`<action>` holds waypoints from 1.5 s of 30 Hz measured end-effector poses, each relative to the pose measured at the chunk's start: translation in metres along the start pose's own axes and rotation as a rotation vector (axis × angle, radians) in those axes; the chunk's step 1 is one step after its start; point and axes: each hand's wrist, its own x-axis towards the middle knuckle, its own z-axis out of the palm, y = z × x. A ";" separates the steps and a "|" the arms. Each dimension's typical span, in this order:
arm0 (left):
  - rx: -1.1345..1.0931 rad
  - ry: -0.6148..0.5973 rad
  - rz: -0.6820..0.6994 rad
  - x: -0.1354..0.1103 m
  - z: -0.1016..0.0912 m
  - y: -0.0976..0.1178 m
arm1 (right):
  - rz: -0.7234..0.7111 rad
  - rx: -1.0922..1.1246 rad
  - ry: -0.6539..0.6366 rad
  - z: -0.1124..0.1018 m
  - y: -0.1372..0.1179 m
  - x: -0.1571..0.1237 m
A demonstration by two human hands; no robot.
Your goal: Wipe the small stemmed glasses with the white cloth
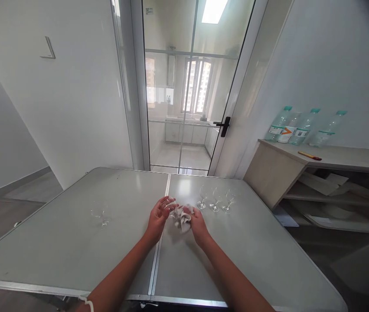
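Over the middle of the folding table [122, 255], my left hand [157, 220] is closed around the bowl of a stemmed glass [170, 204]. My right hand [199, 225] grips a crumpled white cloth [184, 220], which presses against the stem end of that glass and hides part of it. Just beyond my right hand, three stemmed glasses stand upright in a row: a left one [201, 203], a middle one [215, 206] and a right one [227, 206]. Another transparent glass [104, 222] is on the left half of the table; its outline is faint.
Behind the table is a glazed door [184, 99] with a black handle [225, 127]. At the right, a wooden shelf unit [269, 173] bears several empty plastic bottles [306, 125] and a red-and-yellow pen-like object [309, 156]. A metal seam [155, 264] crosses the tabletop.
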 end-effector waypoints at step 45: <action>0.251 0.065 0.432 -0.005 0.000 0.005 | 0.374 0.476 -0.133 0.004 0.001 -0.001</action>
